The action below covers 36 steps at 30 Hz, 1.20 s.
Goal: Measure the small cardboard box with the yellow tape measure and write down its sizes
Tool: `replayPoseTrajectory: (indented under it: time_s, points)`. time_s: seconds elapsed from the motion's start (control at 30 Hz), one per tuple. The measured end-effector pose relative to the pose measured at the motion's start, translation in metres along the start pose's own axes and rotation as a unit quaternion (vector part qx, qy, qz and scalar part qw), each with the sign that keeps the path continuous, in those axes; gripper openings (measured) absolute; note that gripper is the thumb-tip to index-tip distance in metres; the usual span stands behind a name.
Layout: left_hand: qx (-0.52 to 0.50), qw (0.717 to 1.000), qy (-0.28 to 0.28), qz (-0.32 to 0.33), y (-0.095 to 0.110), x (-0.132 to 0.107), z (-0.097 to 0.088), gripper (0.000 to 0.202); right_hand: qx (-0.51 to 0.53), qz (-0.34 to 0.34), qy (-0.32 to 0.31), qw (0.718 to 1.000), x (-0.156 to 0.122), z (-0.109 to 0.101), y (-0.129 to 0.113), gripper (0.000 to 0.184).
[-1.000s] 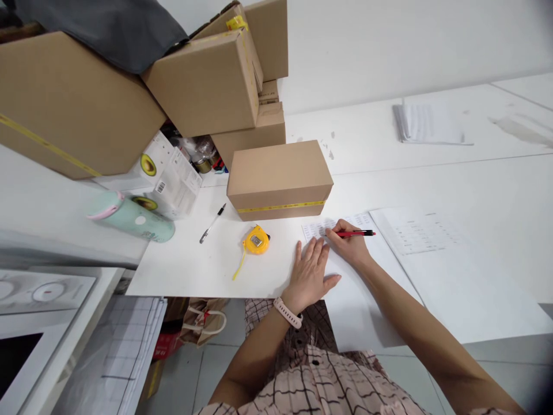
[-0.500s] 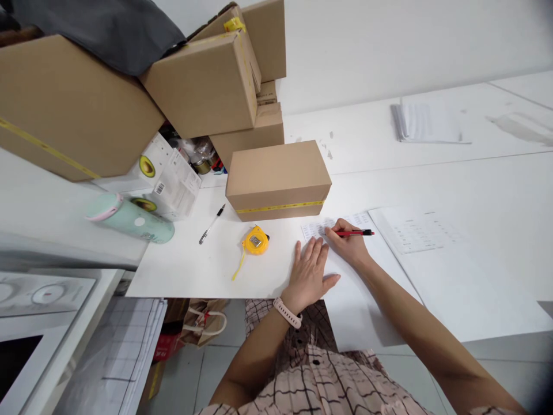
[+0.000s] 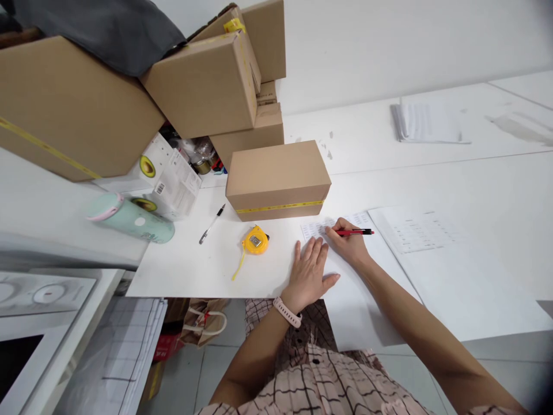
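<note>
My right hand (image 3: 349, 242) is closed around a red pen (image 3: 355, 233) with a black end, its tip down at a printed sheet of paper (image 3: 358, 294). The sheet hangs over the table's front edge. Flat beside it, fingers stretched out, my left hand (image 3: 309, 274) presses on the paper's left edge and the table. Left of that hand lies a yellow tape measure (image 3: 256, 240) with a short end of its tape pulled out. Behind both hands stands a closed cardboard box (image 3: 279, 173) with yellow tape along its side.
A black-and-clear pen (image 3: 211, 225) lies further left, near a mint-green bottle (image 3: 132, 219) on its side. Stacked cardboard boxes (image 3: 199, 86) fill the back left. More printed papers (image 3: 466, 271) cover the right, and a paper stack (image 3: 432, 122) lies at the back.
</note>
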<state>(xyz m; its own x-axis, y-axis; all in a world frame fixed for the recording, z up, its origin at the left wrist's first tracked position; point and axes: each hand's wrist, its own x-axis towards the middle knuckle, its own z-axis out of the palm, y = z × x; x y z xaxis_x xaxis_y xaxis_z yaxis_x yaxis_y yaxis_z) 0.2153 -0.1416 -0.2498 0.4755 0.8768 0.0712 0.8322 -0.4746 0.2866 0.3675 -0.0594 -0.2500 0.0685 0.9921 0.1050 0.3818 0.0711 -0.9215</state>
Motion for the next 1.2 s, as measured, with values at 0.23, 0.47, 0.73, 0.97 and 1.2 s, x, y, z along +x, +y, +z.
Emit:
replayPoseTrajectory:
  time_s: [0.23, 0.47, 0.73, 0.97, 1.2]
  points:
    - [0.000, 1.000, 0.000, 0.002, 0.0002, 0.0000, -0.0013, 0.071, 0.003, 0.004, -0.001, 1.000, 0.0001, -0.0004, -0.0025, 0.030]
    - [0.011, 1.000, -0.006, -0.001, 0.0005, 0.0003, -0.0010, 0.072, 0.000, -0.006, 0.012, 1.000, 0.0002, -0.0001, 0.0004, 0.030]
    - [0.014, 1.000, -0.004, -0.001, 0.0005, 0.0001, -0.0006, 0.073, -0.002, -0.015, 0.011, 1.000, 0.0008, -0.0001, 0.0014, 0.030]
    - [0.009, 1.000, -0.005, -0.002, 0.0004, 0.0004, -0.0016, 0.072, -0.003, -0.008, 0.015, 1.000, 0.0008, 0.0002, 0.0019, 0.030]
    - [0.009, 1.000, -0.004, -0.002, 0.0007, 0.0001, -0.0009, 0.072, -0.008, -0.016, 0.018, 1.000, 0.0007, -0.0001, 0.0024, 0.030]
